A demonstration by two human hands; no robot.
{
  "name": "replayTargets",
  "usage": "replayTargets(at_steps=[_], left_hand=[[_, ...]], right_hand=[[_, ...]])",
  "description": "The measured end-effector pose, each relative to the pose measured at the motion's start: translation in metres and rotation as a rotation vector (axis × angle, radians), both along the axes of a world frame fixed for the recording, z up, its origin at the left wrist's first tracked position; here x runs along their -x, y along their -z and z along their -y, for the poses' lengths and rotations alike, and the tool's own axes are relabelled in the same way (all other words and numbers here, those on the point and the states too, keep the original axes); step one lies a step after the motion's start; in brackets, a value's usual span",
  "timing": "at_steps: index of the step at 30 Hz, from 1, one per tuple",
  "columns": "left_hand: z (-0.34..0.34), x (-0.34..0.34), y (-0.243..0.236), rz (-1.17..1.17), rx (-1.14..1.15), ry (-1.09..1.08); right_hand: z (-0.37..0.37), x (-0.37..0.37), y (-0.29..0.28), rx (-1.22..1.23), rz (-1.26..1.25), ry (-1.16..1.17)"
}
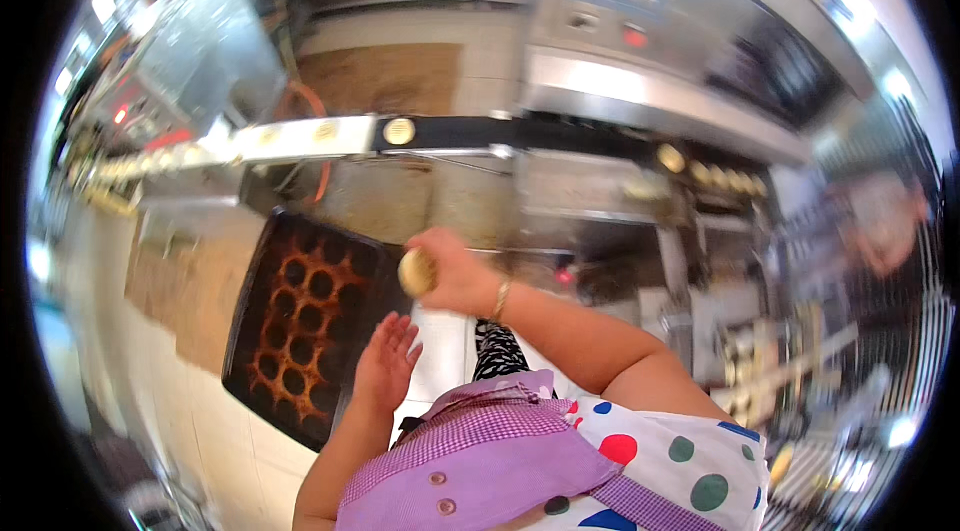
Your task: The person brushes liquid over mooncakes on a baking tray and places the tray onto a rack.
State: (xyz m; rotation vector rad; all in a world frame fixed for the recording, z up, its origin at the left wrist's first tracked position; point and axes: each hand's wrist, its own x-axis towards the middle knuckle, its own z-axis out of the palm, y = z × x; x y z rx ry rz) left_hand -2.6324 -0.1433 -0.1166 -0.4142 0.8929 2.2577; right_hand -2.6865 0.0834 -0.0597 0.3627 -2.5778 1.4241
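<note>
1. Ahead of the left grip [387,361], starting well to its left, a narrow belt [445,133] bears pale discs [399,131]; a careless reach could knock one off. Its surface looks smooth, white at the left, then black.
2. Just left of the left grip is a dark tray [352,306]; if it is hot, which I cannot tell, a brushing finger could burn. Its corners are rounded, its base scorched orange-brown around round black marks.
3. The left grip itself is bare, palm up, fingers slightly spread, giving no support from below.
4. Ahead and right of it, a thick, pale round cake [417,273] is pinched in the right grip [455,273]. Squeezing too hard could dent it; holding too loosely could drop it.
5. Ahead and right of the right grip, a boxy, shiny steel machine [640,81] is blurred.
</note>
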Motion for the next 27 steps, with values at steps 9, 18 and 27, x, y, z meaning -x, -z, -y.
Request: replayTargets(at_steps=[9,18,27], left_hand=[[-0.031,-0.19,-0.08,0.179,-0.3,0.483],[-0.041,-0.431,-0.071,0.199,-0.207,0.991],[-0.113,-0.724,-0.06,0.488,-0.183,1.259]], right_hand=[[0.064,-0.318,-0.054,-0.161,0.207,0.286],[0.043,-0.651,-0.063,-0.044,0.034,0.944],[0.046,-1.056,-0.004,0.143,0.263,1.585]])
